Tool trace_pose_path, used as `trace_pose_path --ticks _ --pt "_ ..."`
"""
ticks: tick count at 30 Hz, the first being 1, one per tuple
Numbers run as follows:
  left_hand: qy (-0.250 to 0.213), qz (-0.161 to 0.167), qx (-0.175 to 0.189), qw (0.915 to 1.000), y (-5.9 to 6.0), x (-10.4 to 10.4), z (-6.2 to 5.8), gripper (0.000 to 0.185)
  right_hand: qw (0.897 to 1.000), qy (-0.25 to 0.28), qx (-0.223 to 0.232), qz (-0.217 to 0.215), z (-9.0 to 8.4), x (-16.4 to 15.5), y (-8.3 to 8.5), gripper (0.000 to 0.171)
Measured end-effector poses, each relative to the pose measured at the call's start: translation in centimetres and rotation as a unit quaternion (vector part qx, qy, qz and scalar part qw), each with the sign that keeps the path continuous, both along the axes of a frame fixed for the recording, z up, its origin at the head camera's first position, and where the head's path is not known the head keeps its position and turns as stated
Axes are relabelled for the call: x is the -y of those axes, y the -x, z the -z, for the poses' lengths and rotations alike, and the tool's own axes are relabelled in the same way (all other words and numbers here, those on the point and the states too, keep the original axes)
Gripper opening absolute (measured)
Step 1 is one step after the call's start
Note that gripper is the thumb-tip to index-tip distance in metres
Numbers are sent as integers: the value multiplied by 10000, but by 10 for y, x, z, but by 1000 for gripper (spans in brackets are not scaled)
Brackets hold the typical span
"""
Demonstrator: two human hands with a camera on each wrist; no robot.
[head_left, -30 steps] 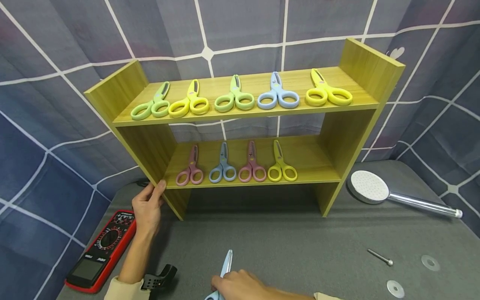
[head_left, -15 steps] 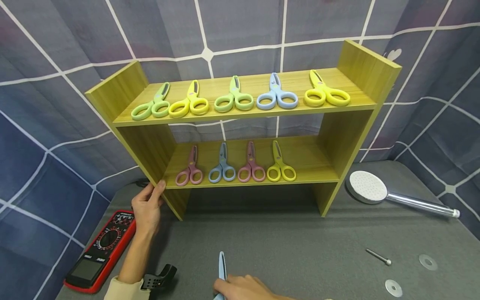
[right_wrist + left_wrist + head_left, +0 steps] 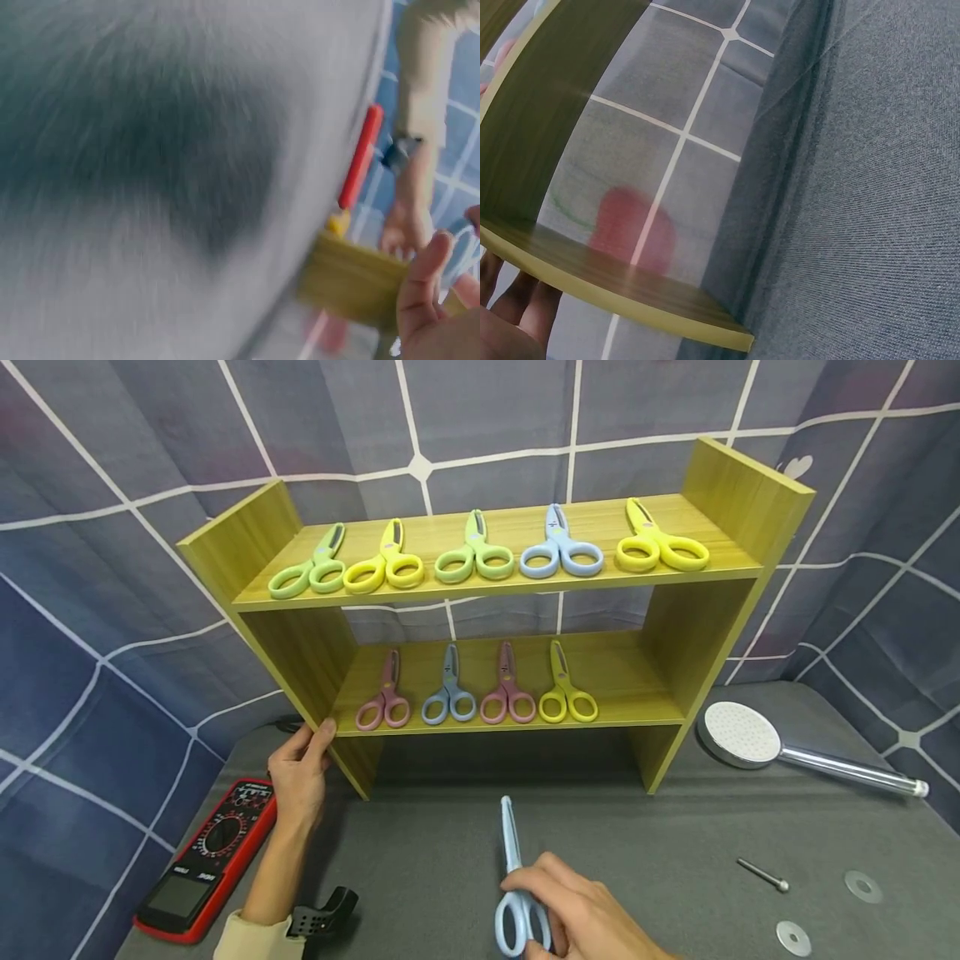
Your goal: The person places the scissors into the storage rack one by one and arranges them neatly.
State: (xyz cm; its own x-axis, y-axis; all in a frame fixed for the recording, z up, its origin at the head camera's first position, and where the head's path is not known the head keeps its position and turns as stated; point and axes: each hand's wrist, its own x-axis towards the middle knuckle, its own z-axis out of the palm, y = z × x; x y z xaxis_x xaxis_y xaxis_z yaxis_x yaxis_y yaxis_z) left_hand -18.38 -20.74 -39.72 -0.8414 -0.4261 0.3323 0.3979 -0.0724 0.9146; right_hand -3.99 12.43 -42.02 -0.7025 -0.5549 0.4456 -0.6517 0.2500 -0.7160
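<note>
Light blue scissors point(image 3: 511, 839), blades pointing away, are pinched by my right hand point(image 3: 581, 902) over the grey cloth in front of the rack. My left hand point(image 3: 300, 777) grips the left side panel of a two-tier wooden shelf rack point(image 3: 510, 729), beside the lower board. In the left wrist view, fingers point(image 3: 541, 307) lie behind that panel. Pink scissors point(image 3: 383, 697), blue scissors point(image 3: 449, 689), another pink pair point(image 3: 507, 689) and yellow scissors point(image 3: 566, 689) lie in a row on the lower tier. Green, yellow and blue pairs line the upper tier, including yellow scissors point(image 3: 652, 543) at its right end.
A red and black multimeter point(image 3: 213, 856) lies left of my left forearm. To the rack's right is a shower head point(image 3: 742, 735) with a chrome handle. A bolt point(image 3: 762, 875) and two washers, one a steel washer point(image 3: 792, 937), lie at front right. A patterned curtain hangs behind.
My right hand has brought the light blue scissors right and forward from the bottom edge, turning them so both handle loops show. The left hand has kept its hold on the rack.
</note>
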Motion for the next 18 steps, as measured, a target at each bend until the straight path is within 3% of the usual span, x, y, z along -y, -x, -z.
trace_pose_path --ticks 4,11,18 --pt "10 -29 27 10000 0 -1 -1 14 9946 431 -623 707 -23 -26 0 66" --pt "-34 17 -88 10000 0 0 0 14 9767 735 -368 1980 -58 -66 9 67" --pt "-27 -11 -36 10000 1 1 0 14 9455 469 -101 3220 -71 -86 22 50"
